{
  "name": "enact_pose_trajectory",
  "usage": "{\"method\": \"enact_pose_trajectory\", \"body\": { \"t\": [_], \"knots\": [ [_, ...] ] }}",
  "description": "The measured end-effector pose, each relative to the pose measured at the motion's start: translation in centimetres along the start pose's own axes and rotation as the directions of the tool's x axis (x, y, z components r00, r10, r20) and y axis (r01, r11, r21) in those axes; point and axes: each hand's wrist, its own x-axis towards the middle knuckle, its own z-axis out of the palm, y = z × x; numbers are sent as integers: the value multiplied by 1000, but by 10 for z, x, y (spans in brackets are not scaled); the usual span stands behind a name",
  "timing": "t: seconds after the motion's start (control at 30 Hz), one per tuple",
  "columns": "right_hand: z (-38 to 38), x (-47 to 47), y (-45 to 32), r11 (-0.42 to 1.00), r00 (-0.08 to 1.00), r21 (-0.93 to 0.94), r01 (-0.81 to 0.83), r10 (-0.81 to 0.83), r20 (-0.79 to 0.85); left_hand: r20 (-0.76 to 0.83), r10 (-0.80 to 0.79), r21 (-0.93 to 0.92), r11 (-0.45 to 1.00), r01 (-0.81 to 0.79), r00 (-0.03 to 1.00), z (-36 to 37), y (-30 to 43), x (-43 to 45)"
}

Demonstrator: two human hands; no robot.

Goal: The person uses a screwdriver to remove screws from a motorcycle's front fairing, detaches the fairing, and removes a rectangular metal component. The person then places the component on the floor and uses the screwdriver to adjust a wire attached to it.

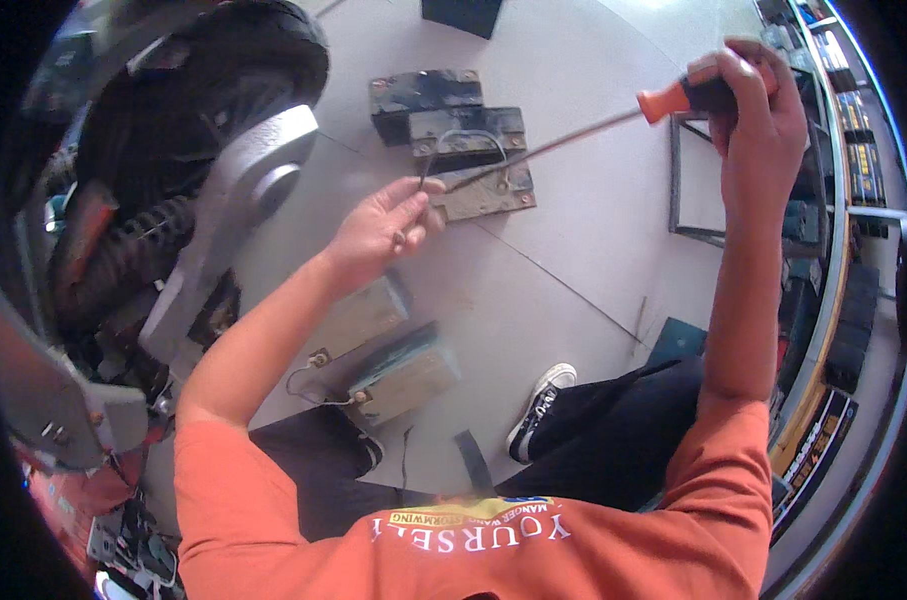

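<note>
My right hand [761,112], raised at the upper right, grips the orange and black handle of a long-shafted screwdriver [663,101]. The shaft runs down to the left, and its far end reaches the fingertips of my left hand [393,217]. Between those fingertips is one end of a grey cable [468,133], which arches over the batteries. A small round metal piece [400,238] shows at the curled fingers of the same hand. Below lie several dusty lead-acid batteries [491,191] set side by side on the floor, with terminals at their corners; whether the screwdriver tip touches anything there is unclear.
A scooter's wheel and silver swingarm [228,187] stand at the left. Two more batteries [408,382], joined by a wire [296,386], lie nearer my feet. A dark metal frame [674,176] and stocked shelves [862,165] line the right. A black strip [472,457] lies between my shoes.
</note>
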Motion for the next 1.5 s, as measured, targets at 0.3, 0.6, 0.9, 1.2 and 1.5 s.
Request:
{"method": "enact_pose_trajectory", "body": {
  "t": [0.3,0.6,0.9,1.2,1.5],
  "knots": [
    [-18,-52,-30,915,948,254,-315,288,136,-269,-138,229,952,202,953,-21,49,-229],
    [19,-59,-62,860,900,390,-328,158,407,-857,129,-165,849,-502,499,-17,-64,-498],
    [66,-89,-119,941,758,217,-260,59,650,-986,-135,37,417,-908,-102,-164,-156,-596],
    [85,-131,-154,958,792,229,-172,-3,611,-875,346,458,818,-348,-338,-340,-40,-613],
    [92,-152,-159,986,798,79,-145,69,598,-652,661,519,746,418,-371,-519,-62,-579]
  ]
}}
